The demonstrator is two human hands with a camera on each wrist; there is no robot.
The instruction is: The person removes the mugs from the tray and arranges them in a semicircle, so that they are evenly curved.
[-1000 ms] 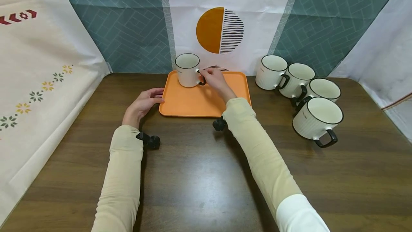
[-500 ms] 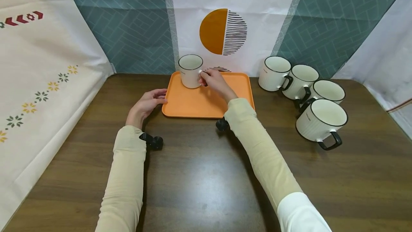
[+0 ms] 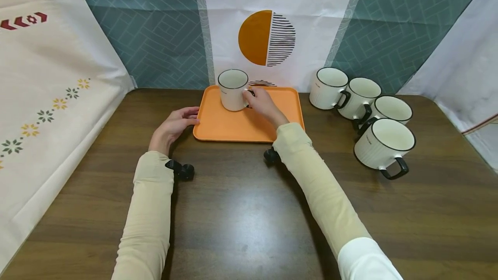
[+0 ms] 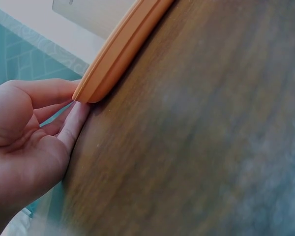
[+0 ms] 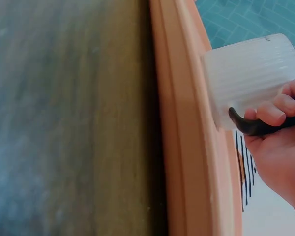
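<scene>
On the far left part of an orange tray (image 3: 218, 126) stands a white mug (image 3: 232, 94) with a dark rim. My right hand (image 3: 264, 103) grips the mug's black handle, fingers curled round it in the right wrist view, where the mug (image 5: 250, 73) stands upright within the tray's rim (image 5: 187, 147). My left hand (image 3: 177, 124) is at the tray's left edge. In the left wrist view the left hand (image 4: 34, 132) pinches the tray's rim (image 4: 108, 69), one digit at its upper edge and another low, close to the table.
Several matching white mugs are grouped at the right: a back mug (image 3: 329, 89), two behind the front one, and a front mug (image 3: 383, 146) with its handle toward me. A patterned cloth (image 3: 268, 38) hangs behind the wooden table (image 3: 241, 211).
The mug has shifted a little to the right and toward me on the tray, with my right hand on its handle. My left hand keeps its place at the tray's edge.
</scene>
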